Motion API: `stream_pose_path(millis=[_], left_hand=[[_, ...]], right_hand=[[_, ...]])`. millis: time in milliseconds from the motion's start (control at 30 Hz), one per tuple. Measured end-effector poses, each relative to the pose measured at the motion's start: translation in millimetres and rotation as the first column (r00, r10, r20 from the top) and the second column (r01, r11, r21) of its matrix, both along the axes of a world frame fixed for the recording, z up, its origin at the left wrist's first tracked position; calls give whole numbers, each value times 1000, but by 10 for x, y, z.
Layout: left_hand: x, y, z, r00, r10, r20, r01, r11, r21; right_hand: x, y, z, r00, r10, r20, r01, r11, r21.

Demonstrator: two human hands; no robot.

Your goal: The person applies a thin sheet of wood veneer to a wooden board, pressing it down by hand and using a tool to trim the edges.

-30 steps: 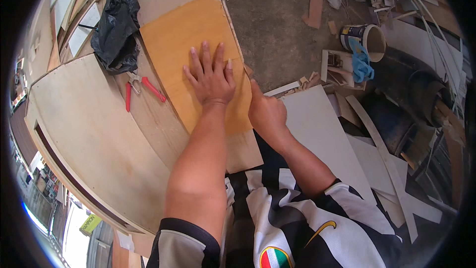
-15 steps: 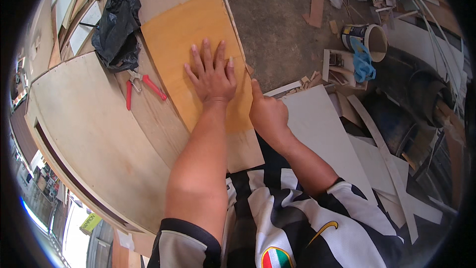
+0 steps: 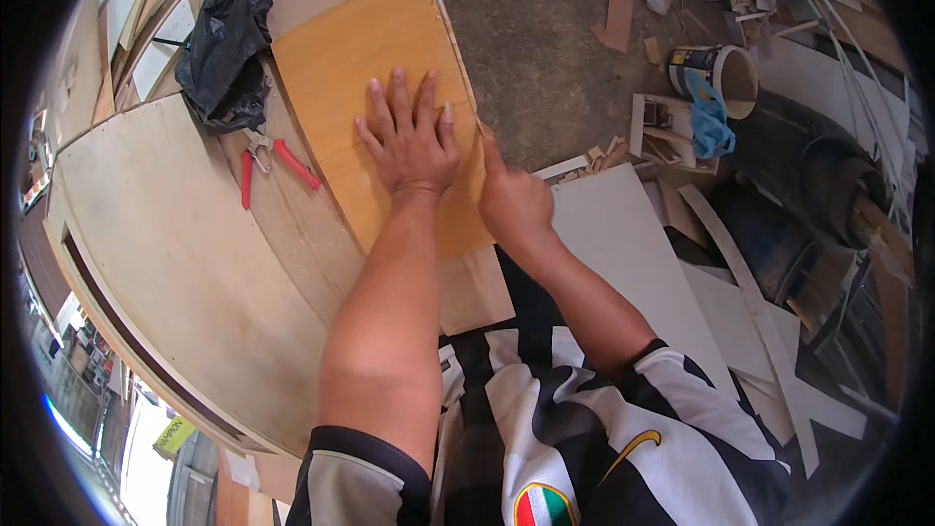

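The left hand (image 3: 409,141) lay flat and open on the orange board (image 3: 390,107), fingers spread, pressing down and gripping nothing. The right hand (image 3: 511,200) sat at the board's right edge with one finger pointing up along that edge. It may have held something thin there, but I could not tell.

The orange board lay on top of a bigger pale board (image 3: 175,263) on the tabletop, toward its right end, with the dirt floor (image 3: 545,49) just past it.

To do this well, I think the flat hand needed to push straight down in the middle so the board could not slide. The right hand needed to stay snug against the edge and move slowly along it.

The board was longer than it was wide. Its long way ran from near the person up and away, leaning a little to the left. Its far end was wider, and its right side curved gently.

Red pliers (image 3: 273,161) lay just left of the board, apart from it. A black bag (image 3: 224,44) sat beyond them.
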State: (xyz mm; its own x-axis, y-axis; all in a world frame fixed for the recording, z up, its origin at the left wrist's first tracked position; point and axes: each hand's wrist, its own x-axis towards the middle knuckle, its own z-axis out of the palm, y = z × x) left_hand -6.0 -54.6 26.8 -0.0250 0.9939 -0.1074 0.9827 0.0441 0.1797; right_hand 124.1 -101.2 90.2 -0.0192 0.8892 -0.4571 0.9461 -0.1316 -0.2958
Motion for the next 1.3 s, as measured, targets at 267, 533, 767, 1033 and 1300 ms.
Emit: stream_pose_path(millis=[267, 533, 767, 1033, 1300], left_hand=[[-12, -12, -13, 1000, 0, -17, 0, 1000, -10], [5, 12, -1, 1000, 7, -6, -8, 999, -48], [24, 10, -4, 1000, -4, -25, 4, 1000, 11], [44, 23, 17, 1000, -17, -1, 17, 1000, 15], [31, -8, -13, 1000, -13, -14, 13, 1000, 3]], right_hand=[[-4, -63, -133, 1000, 21, 11, -22, 998, 65], [-105, -87, -65, 998, -60, -6, 60, 997, 52], [-15, -42, -106, 999, -48, -21, 49, 997, 59], [-34, -39, -274, 999, -40, -25, 44, 987, 154], [-13, -105, -213, 997, -82, -14, 82, 994, 77]])
